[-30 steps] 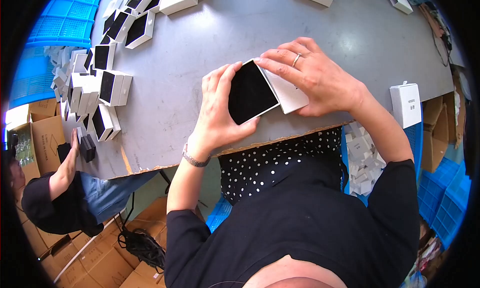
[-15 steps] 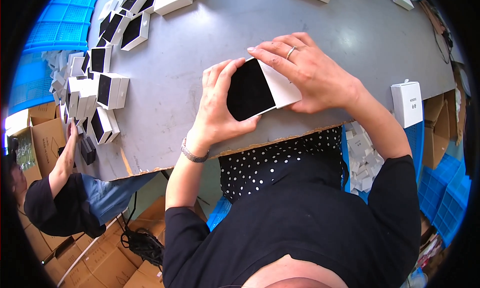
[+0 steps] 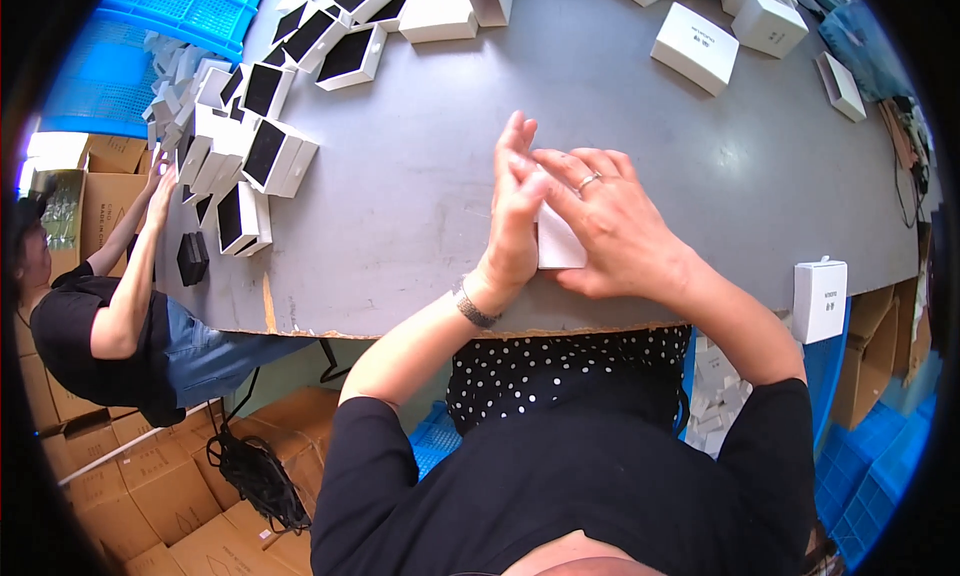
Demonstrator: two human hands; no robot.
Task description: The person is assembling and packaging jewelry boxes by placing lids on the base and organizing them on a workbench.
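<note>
Head view shows my right hand gripping the white box, its visible length running toward me, my straight-fingered left hand against its left side.

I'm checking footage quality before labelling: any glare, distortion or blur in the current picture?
Head view: pale glare on the grey table, right of the right hand; same view: fisheye curvature bows the table's front edge, and the corners go black; same view: left hand slightly soft, perhaps from motion.
</note>
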